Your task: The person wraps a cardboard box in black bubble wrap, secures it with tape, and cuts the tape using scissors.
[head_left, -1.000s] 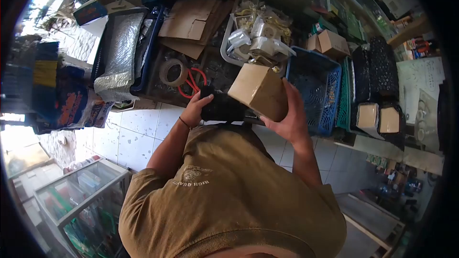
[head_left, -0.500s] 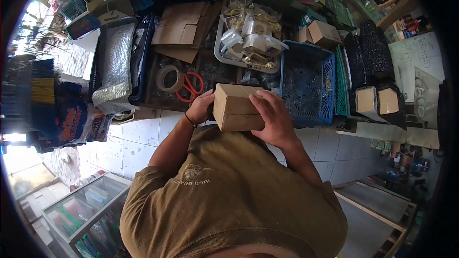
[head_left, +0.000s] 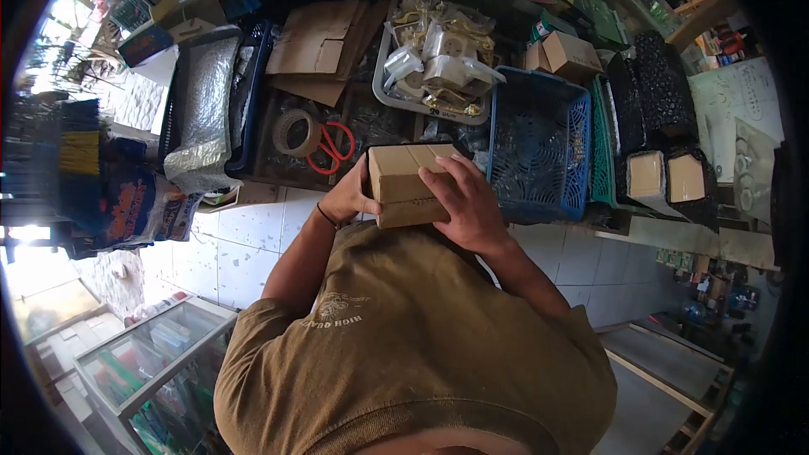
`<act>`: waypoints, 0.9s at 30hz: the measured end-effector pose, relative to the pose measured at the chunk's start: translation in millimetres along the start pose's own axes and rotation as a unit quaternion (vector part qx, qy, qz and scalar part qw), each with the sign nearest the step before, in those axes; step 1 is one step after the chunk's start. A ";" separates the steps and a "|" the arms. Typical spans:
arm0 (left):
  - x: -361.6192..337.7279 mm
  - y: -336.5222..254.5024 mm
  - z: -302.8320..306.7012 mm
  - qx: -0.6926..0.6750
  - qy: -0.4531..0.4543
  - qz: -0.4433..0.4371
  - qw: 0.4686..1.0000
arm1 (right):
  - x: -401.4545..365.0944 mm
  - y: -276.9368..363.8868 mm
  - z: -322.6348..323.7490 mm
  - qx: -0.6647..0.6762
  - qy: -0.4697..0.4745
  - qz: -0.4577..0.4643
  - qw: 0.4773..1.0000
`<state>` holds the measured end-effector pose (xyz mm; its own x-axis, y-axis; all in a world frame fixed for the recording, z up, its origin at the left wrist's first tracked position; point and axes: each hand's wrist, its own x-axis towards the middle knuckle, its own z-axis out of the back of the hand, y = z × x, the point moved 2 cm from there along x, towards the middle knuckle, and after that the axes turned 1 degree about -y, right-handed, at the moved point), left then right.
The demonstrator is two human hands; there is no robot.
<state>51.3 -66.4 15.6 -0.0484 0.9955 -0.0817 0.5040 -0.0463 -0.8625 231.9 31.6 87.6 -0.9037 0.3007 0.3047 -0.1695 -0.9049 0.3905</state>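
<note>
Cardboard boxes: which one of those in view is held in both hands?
The cardboard box at centre, clasped between the left hand and the right hand. The small box beyond the blue basket sits untouched.

Shirt (head_left: 413,345): you are wearing one small chest print under an emblem, reading roughly "HIGH GUARD"; other lettering around you is staying illegible.

Olive-brown tee (head_left: 404,345) w/ small chest logo (head_left: 334,313), dark wristband (head_left: 324,217)
</note>
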 end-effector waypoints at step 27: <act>9.4 -5.5 -6.1 0.095 -0.049 0.026 0.994 | -27.7 -71.4 -6.8 0.489 -0.121 -0.240 0.830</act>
<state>53.3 -56.3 22.6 -0.1152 0.9789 -0.1688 0.3373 -0.1213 -0.9336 266.3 85.8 45.4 -0.6994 0.7141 0.0303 0.0202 -0.0226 0.9995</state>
